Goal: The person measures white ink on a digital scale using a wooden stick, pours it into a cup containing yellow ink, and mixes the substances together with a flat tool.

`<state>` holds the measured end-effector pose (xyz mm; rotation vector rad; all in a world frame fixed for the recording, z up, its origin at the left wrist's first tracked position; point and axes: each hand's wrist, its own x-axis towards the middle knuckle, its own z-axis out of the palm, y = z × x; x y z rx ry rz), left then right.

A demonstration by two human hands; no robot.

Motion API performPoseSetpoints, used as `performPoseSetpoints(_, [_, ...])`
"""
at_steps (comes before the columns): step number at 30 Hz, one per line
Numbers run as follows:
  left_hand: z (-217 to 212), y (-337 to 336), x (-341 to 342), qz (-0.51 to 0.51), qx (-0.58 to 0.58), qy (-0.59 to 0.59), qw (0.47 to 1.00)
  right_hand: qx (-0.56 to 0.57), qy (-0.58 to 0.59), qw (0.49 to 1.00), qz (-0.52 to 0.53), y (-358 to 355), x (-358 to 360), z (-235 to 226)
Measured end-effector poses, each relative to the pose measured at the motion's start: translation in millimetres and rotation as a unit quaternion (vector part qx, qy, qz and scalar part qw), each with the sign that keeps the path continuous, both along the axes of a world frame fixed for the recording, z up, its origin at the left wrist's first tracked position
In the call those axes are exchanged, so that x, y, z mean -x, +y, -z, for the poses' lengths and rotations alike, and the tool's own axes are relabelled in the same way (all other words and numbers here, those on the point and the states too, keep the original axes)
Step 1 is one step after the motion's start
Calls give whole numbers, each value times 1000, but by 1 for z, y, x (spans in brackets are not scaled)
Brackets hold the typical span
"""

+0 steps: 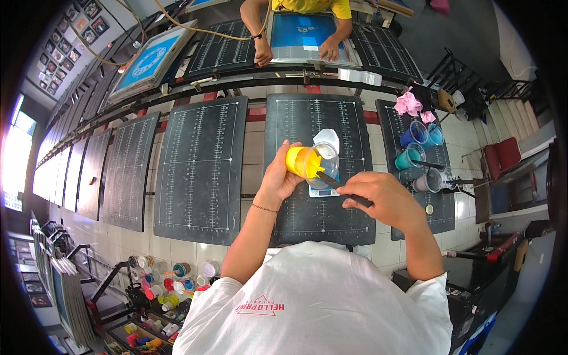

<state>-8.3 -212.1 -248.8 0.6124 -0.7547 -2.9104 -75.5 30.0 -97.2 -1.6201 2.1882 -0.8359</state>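
My left hand [280, 176] is wrapped round a clear plastic cup [299, 162] of thick yellow ink, tipped on its side with its mouth to the right. In my right hand [381, 192] is a black spatula [358, 200], its tip inside the cup against the yellow ink. Below the cup, a small digital scale [322, 193] rests on a black printing board [296, 216]. A white, shiny container or sheet [327, 136] shows just behind the cup; its exact kind is partly hidden by the cup.
On the right-hand board stand cups of blue [414, 135], teal [409, 158] and grey [428, 181] ink, beside crumpled pink paper [408, 103]. Across the rail, a person in yellow [307, 6] leans over a blue screen frame [305, 31]. Several ink jars [168, 284] crowd the lower left.
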Motion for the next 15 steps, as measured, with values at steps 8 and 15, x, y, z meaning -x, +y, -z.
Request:
performPoseSetpoints(8, [-4,2,-1,14,-9,24,1000,34,11,999,-4,-6,1,1])
performPoseSetpoints(15, [-3,3,-3,13,1,19,1000,139,60,986,76,-4,-1,-6])
